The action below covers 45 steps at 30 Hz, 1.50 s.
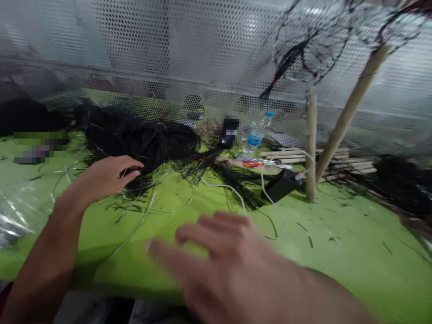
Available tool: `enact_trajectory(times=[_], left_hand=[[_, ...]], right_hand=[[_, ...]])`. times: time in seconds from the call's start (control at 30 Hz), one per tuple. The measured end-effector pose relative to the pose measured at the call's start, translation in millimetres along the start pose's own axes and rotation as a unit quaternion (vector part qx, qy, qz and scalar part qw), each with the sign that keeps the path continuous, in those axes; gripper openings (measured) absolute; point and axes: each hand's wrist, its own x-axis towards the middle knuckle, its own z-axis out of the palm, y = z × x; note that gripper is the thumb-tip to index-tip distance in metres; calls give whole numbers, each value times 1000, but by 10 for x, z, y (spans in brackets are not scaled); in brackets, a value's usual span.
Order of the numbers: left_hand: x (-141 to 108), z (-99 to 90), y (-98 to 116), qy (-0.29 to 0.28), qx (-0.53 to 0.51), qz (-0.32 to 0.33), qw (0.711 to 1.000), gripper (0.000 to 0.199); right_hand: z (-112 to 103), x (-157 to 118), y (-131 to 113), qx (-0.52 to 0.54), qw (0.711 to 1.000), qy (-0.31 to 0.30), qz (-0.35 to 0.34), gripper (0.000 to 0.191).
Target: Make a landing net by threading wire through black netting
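My left hand reaches over the left side of the green table, at the near edge of a heap of black fibres. Its thumb and forefinger are a little apart, and I see nothing held between them. Thin silvery wire curls across the table below and beside that hand. Nearer to me, my right hand hovers above the front of the table, smeared by motion. The thumb points left, away from the bent fingers, with nothing visible in the grasp.
A perforated metal sheet stands behind. A water bottle, black box, white cord and orange item lie mid-table. Rightward are an upright wooden stick, a leaning one and several shorter sticks.
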Motion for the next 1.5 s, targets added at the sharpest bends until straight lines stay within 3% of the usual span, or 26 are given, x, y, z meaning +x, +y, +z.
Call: enact_trajectory(times=[0.07,0.13,0.2,0.3,0.37,0.47,0.7,0.87,1.0,1.13,1.3,1.4,1.5], left_hand=[[-49,-85,-68,7,-2,-36,999,52],[-141,-48,-101,-6,-19,-56,998,51],[-290,100,-68,-38,-47,-50,997,47],[-577,408,112,-93,-34,16,995,39],[-754,568,261,-88,15,45,995,34],[-929,653,404,-63,50,48,996,31],[-1030,613,292,-55,42,49,996,37],[-1118,662,252,-88,34,48,994,30],[-1233,559,274,-70,47,62,995,32],[-1323,386,409,-17,66,95,993,35],[-1276,291,906,77,50,169,981,51],[-1051,258,1211,92,-21,209,973,57],[-674,158,1377,109,-186,207,954,32]], right_hand=[[229,211,251,-17,994,14,111,28],[533,346,558,-40,986,-48,152,22],[824,414,794,-14,990,-55,127,23],[1127,458,896,-2,995,-58,85,24],[1238,477,855,-12,995,-59,75,24],[1298,487,802,-26,995,-59,72,23],[1138,332,821,-19,995,-86,49,13],[1120,149,759,-46,994,-86,41,15],[1115,-68,725,-73,993,-80,50,12],[1033,-383,694,-81,996,30,30,29],[795,-699,469,-111,974,194,16,31],[442,-639,266,-152,956,253,-3,17],[-52,-365,177,-197,923,331,0,9]])
